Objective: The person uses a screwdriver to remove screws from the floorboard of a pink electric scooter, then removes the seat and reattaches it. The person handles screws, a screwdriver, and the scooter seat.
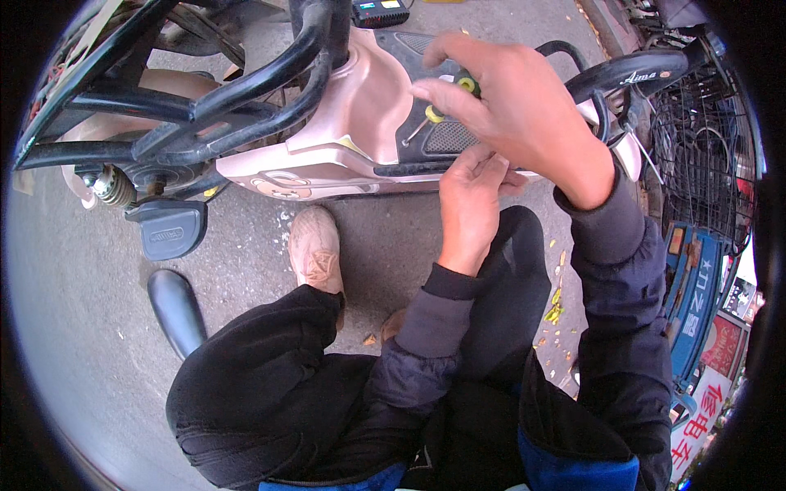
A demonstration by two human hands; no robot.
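Observation:
A pale pink electric scooter (360, 98) stands side-on in front of me, its dark footboard (450, 141) beneath my hands. Over the footboard, my right hand (520, 102) is raised, thumb and forefinger spread apart with no object visible between them. My left hand (473, 192) is at the footboard's near edge, fingers pinched together; whatever they hold is hidden. A screwdriver (431, 115) with a yellow handle lies on the footboard, its shaft slanting toward the near left. Just beyond it, a yellow-green round piece (467, 84) is partly covered by my right hand.
Black frame tubes (246, 90) and a coil spring (111, 186) are at the left, above a black pedal (170, 229). A curved black panel (176, 311) rests on the ground. A wire basket (696, 155) stands at the right; a black box (381, 11) is at the far side.

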